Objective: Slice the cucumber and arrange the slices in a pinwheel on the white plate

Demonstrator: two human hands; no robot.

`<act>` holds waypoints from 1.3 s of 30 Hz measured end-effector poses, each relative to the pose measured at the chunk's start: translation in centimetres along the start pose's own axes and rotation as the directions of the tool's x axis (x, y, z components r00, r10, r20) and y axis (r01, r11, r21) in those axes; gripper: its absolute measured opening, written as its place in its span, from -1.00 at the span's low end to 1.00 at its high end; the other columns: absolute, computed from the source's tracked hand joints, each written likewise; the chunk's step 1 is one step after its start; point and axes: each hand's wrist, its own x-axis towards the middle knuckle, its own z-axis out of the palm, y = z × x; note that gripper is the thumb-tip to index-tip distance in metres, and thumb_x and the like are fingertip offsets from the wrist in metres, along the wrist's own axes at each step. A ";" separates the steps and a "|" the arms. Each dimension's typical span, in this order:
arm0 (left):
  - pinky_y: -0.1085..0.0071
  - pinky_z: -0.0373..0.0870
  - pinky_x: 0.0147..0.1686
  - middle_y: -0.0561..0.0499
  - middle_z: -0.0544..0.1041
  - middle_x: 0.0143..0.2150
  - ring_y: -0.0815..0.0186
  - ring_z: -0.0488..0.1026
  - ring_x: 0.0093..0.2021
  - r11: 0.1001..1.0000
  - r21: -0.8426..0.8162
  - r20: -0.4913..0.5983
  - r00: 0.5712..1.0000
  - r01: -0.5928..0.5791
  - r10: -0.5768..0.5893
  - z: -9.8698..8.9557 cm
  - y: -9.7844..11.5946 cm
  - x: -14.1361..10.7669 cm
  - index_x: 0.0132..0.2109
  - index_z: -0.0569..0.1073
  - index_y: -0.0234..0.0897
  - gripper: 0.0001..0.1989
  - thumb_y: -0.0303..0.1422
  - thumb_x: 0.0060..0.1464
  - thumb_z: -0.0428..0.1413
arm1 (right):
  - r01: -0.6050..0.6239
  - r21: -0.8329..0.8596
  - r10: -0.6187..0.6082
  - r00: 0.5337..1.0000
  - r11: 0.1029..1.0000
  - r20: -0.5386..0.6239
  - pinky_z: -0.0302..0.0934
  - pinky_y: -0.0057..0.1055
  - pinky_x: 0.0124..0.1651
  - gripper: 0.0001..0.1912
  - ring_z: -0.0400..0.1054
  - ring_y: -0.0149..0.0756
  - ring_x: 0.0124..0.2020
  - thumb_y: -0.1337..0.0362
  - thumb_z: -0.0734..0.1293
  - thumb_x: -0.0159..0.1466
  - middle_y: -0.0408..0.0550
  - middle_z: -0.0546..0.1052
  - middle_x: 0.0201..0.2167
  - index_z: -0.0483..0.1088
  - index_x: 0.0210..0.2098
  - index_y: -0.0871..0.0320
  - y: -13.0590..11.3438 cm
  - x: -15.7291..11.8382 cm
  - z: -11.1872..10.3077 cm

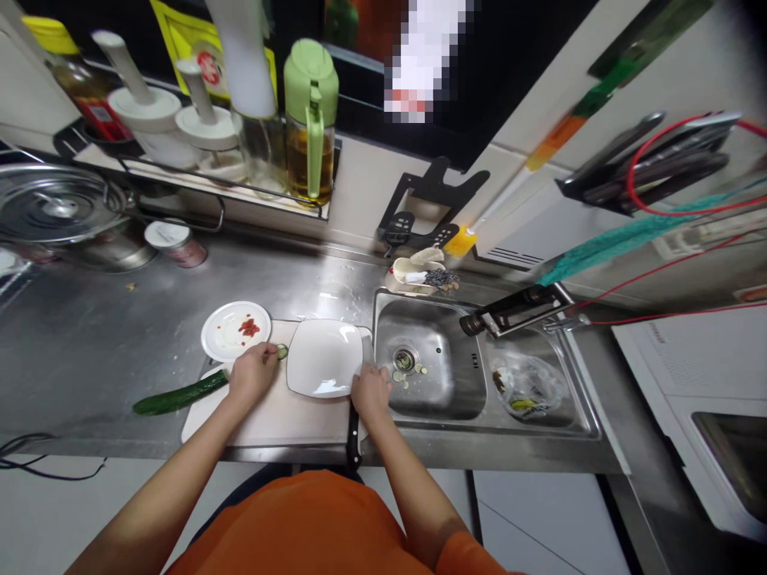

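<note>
My left hand (255, 374) is closed, its fingertips pinching a small cucumber slice (281, 351) just left of the white square plate (324, 358). My right hand (370, 391) grips the lower right edge of that plate, fingers partly hidden. Under the plate is a pale cutting board (264, 419). A knife with a black handle (355, 443) lies along the board's right side, partly covered by my right hand. A dark green cucumber (180, 395) with a cut end rests across the board's left edge. Behind my left hand stands a round white plate (219, 339) with chopped red bits (248, 326).
To the right is a steel sink (431, 399) with cucumber scraps near its drain. A second basin holds a clear plastic bag (530, 383), below a black faucet (509, 311). A rack (269, 196) with oil and seasoning containers hangs behind; a lidded pot (113, 247) stands at left.
</note>
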 end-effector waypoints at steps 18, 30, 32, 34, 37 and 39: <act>0.47 0.28 -0.43 0.01 0.56 -0.44 0.32 0.42 -0.41 0.864 -0.503 0.395 0.881 -0.029 0.259 -1.6 5.1 0.2 -0.29 0.60 -0.28 -0.65 -0.12 -0.18 0.19 | 0.323 0.582 -0.302 0.944 0.746 -0.136 0.15 -0.36 0.02 -0.78 0.35 -0.26 -0.12 0.29 0.34 0.18 -0.12 0.57 -0.27 0.52 -0.17 0.09 -3.4 1.3 -1.7; 0.43 0.36 -0.31 -0.03 0.60 -0.36 0.28 0.47 -0.32 0.811 -0.582 0.456 0.849 0.057 0.268 -1.0 5.5 0.3 -0.29 0.59 -0.30 -0.65 -0.14 -0.20 0.21 | 0.202 0.765 -0.274 0.961 0.611 -0.035 0.21 -0.50 -0.29 -0.90 0.36 -0.38 -0.38 0.29 0.32 0.10 -0.17 0.52 -0.46 0.49 -0.42 0.16 -3.7 1.4 -1.4; 0.46 0.33 -0.38 -0.04 0.59 -0.35 0.33 0.45 -0.37 0.791 -0.598 0.460 0.864 0.131 0.204 -0.8 5.3 0.2 -0.25 0.58 -0.31 -0.59 -0.09 -0.20 0.22 | 0.228 0.744 -0.284 0.957 0.628 -0.054 0.21 -0.49 -0.26 -0.89 0.36 -0.37 -0.36 0.29 0.31 0.12 -0.17 0.53 -0.45 0.48 -0.42 0.15 -3.8 1.3 -1.6; 0.50 0.26 -0.50 -0.06 0.58 -0.35 0.41 0.39 -0.48 0.746 -0.614 0.480 0.872 0.259 0.093 -0.6 5.0 0.2 -0.23 0.56 -0.34 -0.52 -0.04 -0.21 0.22 | 0.275 0.705 -0.303 0.949 0.654 -0.090 0.20 -0.47 -0.20 -0.89 0.37 -0.36 -0.33 0.31 0.30 0.14 -0.16 0.54 -0.43 0.49 -0.42 0.14 -3.8 1.3 -1.9; 0.55 0.11 -0.64 -0.12 0.58 -0.33 0.50 0.29 -0.60 0.647 -0.598 0.572 0.817 0.473 -0.069 -0.2 4.8 0.0 -0.28 0.52 -0.39 -0.46 0.05 -0.21 0.22 | 0.376 0.605 -0.356 0.921 0.703 -0.158 0.17 -0.44 -0.12 -0.88 0.35 -0.32 -0.25 0.34 0.30 0.18 -0.15 0.55 -0.41 0.50 -0.40 0.12 -3.8 1.1 -2.6; 0.57 0.02 -0.70 -0.15 0.57 -0.36 0.52 0.25 -0.63 0.606 -0.547 0.653 0.747 0.578 -0.123 0.1 4.9 0.0 -0.32 0.50 -0.41 -0.45 0.07 -0.19 0.21 | 0.440 0.539 -0.399 0.895 0.718 -0.199 0.14 -0.43 -0.09 -0.88 0.33 -0.31 -0.22 0.36 0.30 0.20 -0.15 0.55 -0.40 0.50 -0.39 0.11 -3.7 0.9 -2.9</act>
